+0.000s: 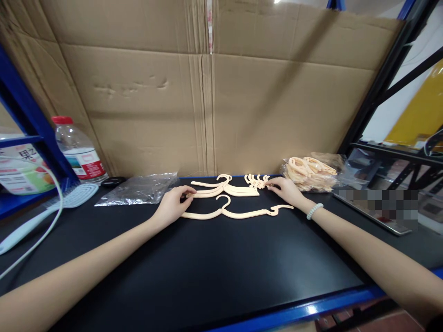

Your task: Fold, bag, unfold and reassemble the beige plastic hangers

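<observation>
The left hand pinches stacked hangers behind the front hanger, likely light, stiff, best held mid-arm, while the right hand touches hooks, finger grip unclear.

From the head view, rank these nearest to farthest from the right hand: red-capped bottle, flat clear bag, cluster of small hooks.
From the right hand:
1. Cluster of small hooks: right at the fingertips, on their left.
2. Flat clear bag: farther left, beyond the left hand.
3. Red-capped bottle: farthest left, standing past the bag.
</observation>
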Motion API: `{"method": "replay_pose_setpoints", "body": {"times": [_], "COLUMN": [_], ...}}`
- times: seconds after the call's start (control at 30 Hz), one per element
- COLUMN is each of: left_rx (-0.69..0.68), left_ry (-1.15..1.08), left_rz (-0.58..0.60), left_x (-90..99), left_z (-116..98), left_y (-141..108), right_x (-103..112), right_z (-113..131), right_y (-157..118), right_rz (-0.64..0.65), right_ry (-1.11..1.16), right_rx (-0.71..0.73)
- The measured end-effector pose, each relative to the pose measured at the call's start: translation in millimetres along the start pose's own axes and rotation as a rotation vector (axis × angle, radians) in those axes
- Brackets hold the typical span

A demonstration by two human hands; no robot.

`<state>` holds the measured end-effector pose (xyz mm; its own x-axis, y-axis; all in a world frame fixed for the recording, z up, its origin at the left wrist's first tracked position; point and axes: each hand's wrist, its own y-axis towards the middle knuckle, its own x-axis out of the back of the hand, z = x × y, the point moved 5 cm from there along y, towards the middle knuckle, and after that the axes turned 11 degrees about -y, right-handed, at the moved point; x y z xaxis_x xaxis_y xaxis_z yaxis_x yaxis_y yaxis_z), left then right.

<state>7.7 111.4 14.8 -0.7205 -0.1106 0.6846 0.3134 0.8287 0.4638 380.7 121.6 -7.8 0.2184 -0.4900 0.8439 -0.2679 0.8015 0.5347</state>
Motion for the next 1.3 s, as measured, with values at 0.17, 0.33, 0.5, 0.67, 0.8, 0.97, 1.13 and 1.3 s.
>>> {"method": "replay_pose_setpoints", "body": {"times": [0.17, 0.33, 0.5, 0.67, 0.8, 0.97, 1.13, 1.3], "left_rx": [0.029, 0.045, 0.055, 0.077, 0.096, 0.096, 0.083, 0.056], "left_ry": [-0.028, -0.053, -0.069, -0.064, -0.05, -0.03, -0.004, -0.01], "left_rz": [0.002, 0.006, 0.028, 0.046, 0.047, 0.054, 0.046, 0.033], "left_x": [0.3, 0.1, 0.0, -0.6, -1.4, -4.4, -5.8, -5.1], "left_z": [1.7, 1.5, 1.1, 3.6, 7.2, 10.4, 8.3, 4.4], "left_y": [1.0, 1.5, 1.2, 2.1, 3.3, 6.4, 8.8, 7.7], "right_x": [3.1, 6.9, 13.9, 23.9, 29.0, 27.8, 31.4, 41.0], "right_z": [2.4, 3.7, 3.6, 3.8, 1.6, -0.6, 6.6, 22.5], "right_y": [-0.5, -0.6, -0.7, -0.7, -1.8, -2.4, -0.5, -0.8], "right_rz": [-0.034, -0.094, -0.188, -0.267, -0.322, -0.331, -0.344, -0.357], "right_ry": [0.009, 0.043, 0.096, 0.175, 0.27, 0.452, 0.637, 0.9], "right_rx": [-0.01, -0.021, -0.048, -0.108, -0.201, -0.31, -0.368, -0.439]}}
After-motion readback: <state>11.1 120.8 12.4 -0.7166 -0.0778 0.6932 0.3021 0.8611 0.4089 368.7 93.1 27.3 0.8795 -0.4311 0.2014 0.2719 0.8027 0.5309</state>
